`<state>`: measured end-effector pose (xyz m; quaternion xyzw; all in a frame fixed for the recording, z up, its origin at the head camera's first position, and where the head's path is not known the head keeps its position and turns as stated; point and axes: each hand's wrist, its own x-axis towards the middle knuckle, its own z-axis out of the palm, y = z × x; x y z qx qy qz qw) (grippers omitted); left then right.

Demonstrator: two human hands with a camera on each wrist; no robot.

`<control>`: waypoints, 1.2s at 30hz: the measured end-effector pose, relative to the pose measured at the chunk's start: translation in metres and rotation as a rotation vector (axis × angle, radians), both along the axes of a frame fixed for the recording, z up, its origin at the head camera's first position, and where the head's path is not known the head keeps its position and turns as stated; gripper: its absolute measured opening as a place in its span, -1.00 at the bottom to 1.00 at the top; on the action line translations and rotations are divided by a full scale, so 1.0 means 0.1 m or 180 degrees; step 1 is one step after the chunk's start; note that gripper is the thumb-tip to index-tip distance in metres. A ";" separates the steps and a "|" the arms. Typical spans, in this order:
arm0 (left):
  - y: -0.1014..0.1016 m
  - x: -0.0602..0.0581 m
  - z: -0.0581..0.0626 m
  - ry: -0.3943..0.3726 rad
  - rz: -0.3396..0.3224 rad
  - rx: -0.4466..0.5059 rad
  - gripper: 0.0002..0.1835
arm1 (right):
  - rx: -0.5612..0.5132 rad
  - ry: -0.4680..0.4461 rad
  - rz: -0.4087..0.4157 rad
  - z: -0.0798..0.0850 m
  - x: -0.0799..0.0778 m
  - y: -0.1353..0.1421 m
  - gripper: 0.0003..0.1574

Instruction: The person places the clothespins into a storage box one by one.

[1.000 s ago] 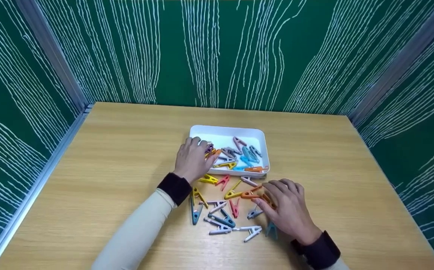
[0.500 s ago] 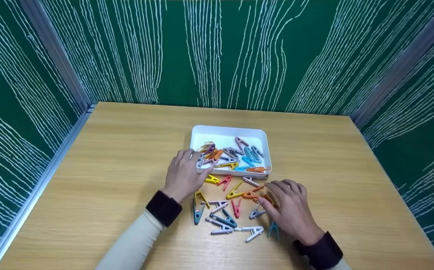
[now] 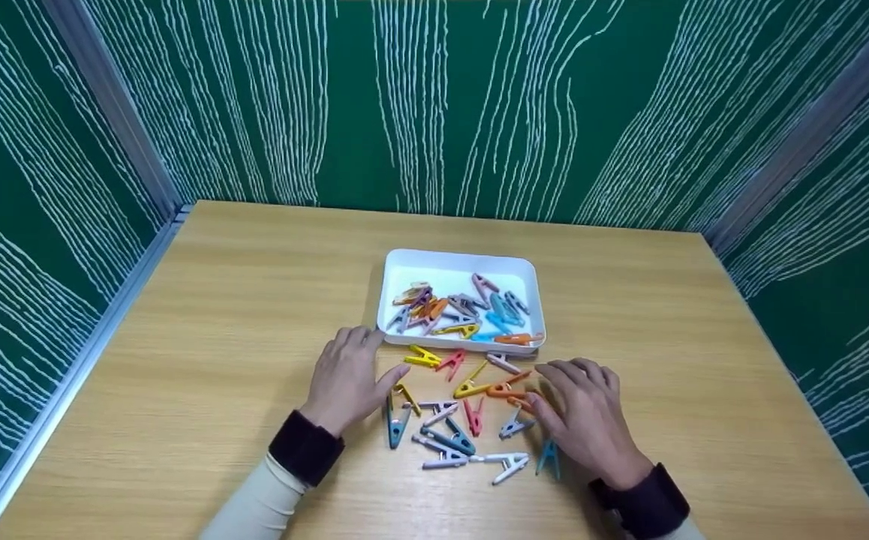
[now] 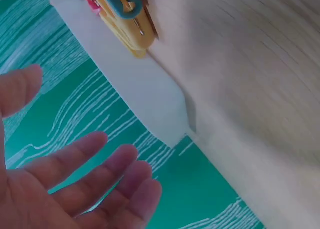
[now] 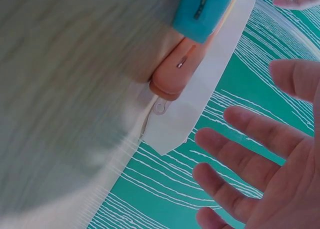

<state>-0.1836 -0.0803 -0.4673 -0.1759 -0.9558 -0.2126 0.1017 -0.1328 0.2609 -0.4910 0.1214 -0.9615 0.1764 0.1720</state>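
A white tray [image 3: 434,271] holds several plastic clothespins in purple, orange, yellow, blue and grey. More clothespins lie loose in front of it, among them a yellow clothespin [image 3: 422,358], an orange clothespin [image 3: 508,387] and a teal clothespin [image 3: 548,459]. My left hand [image 3: 346,381] hovers beside the tray's front left corner, holding nothing; the left wrist view shows its fingers [image 4: 95,169] spread. To the right of the loose clothespins is my right hand [image 3: 584,416], its fingers [image 5: 245,154] apart and relaxed with nothing between them. It partly covers an orange clothespin near its thumb.
A wooden table [image 3: 254,277] carries everything. Green walls with white wavy lines [image 3: 344,105] enclose its back and sides, joined by metal posts [image 3: 108,97]. Dark bands [image 3: 307,448] circle both wrists.
My left hand has drawn back from over the tray towards the lower left, uncovering the clothespins at the tray's left end. My right hand has hardly moved.
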 end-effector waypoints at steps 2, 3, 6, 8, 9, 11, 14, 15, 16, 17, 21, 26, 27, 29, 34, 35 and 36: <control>-0.01 0.02 0.00 0.0011 -0.0025 0.0005 -0.25 | -0.0002 -0.0035 -0.0023 0.01 0.00 0.01 -0.48; -0.01 0.03 0.00 0.0014 -0.0034 0.0005 -0.24 | -0.0004 -0.0057 -0.0026 0.01 0.00 0.02 -0.48; -0.02 0.06 -0.03 -0.0002 -0.0056 0.0014 -0.24 | -0.0009 -0.0101 -0.0022 0.02 0.01 0.04 -0.46; -0.03 0.08 -0.06 -0.0018 -0.0044 -0.0009 -0.24 | -0.0013 -0.0104 -0.0005 0.03 0.00 0.05 -0.47; -0.03 0.09 -0.07 -0.0025 -0.0036 -0.0018 -0.25 | -0.0018 -0.0100 0.0008 0.03 0.00 0.06 -0.48; -0.04 0.10 -0.10 -0.0026 -0.0018 -0.0022 -0.26 | -0.0023 -0.0076 0.0032 0.04 -0.01 0.08 -0.52; -0.06 0.11 -0.13 0.0035 -0.0018 0.0008 -0.28 | -0.0037 -0.0035 0.0080 0.07 -0.01 0.13 -0.61; -0.06 0.11 -0.13 0.0062 -0.0018 0.0028 -0.28 | -0.0039 -0.0029 0.0096 0.09 -0.01 0.15 -0.64; -0.07 0.11 -0.14 0.0086 -0.0019 0.0047 -0.29 | -0.0042 -0.0036 0.0108 0.10 -0.01 0.17 -0.66; -0.07 0.11 -0.14 0.0101 -0.0020 0.0064 -0.29 | -0.0044 -0.0047 0.0118 0.11 -0.01 0.19 -0.67; -0.08 0.11 -0.15 0.0088 -0.0011 0.0057 -0.29 | 0.0079 -0.0149 0.0267 0.13 -0.02 0.23 -0.72; -0.07 0.12 -0.15 0.0036 -0.0005 -0.0006 -0.29 | 0.0303 -0.0311 0.0667 0.08 -0.04 0.23 -0.52; -0.06 0.12 -0.15 0.0035 -0.0006 -0.0014 -0.29 | 0.0344 -0.0336 0.0708 0.07 -0.05 0.23 -0.48; -0.06 0.13 -0.15 0.0031 -0.0004 -0.0025 -0.28 | 0.0443 -0.0359 0.0725 0.04 -0.06 0.23 -0.46; -0.04 0.14 -0.15 0.0057 -0.0030 -0.0040 -0.28 | 0.0557 -0.0331 0.0508 0.02 -0.06 0.31 -0.55; -0.04 0.15 -0.15 0.0063 -0.0037 -0.0038 -0.28 | 0.0557 -0.0333 0.0447 0.02 -0.06 0.32 -0.58; -0.04 0.15 -0.15 0.0062 -0.0040 -0.0042 -0.28 | 0.0556 -0.0344 0.0383 0.03 -0.05 0.34 -0.60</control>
